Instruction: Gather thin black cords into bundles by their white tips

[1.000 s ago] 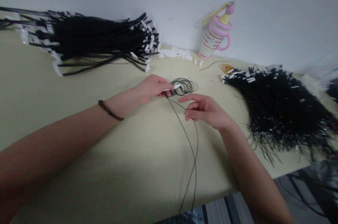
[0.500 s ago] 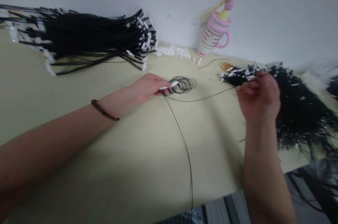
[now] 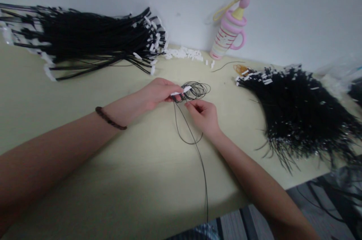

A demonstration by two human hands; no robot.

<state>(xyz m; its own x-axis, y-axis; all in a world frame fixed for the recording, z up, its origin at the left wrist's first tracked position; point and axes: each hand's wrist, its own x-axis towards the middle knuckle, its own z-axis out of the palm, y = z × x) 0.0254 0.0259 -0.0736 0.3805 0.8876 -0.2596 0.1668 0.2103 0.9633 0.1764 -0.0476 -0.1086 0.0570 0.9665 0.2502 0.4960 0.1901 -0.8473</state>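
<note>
Between the thumb and fingers of my left hand (image 3: 162,91) is a slim white piece (image 3: 186,89), pinched together with a coil of thin black cord (image 3: 201,90). The loops of the coil stick out to the right of my fingertips. Close beside it, my right hand (image 3: 204,115) pinches a strand of the cord just below the coil. A slack loop of cord (image 3: 181,138) hangs between the two hands. Another length (image 3: 202,164) runs down over the table's front edge. The strand's tip is hidden by my right fingers.
A bundle of black cords with white ends (image 3: 96,38) lies at the back left. Small white pieces (image 3: 183,53) are heaped by the wall, near a pink and white bottle (image 3: 224,38). At right lies a pile of black cords (image 3: 299,108) beside yellowish rubber bands (image 3: 241,69).
My right hand has come in from the far right to the coil, bringing the strand with it, so the stretched cord now droops in a loop. My left hand stays put.
</note>
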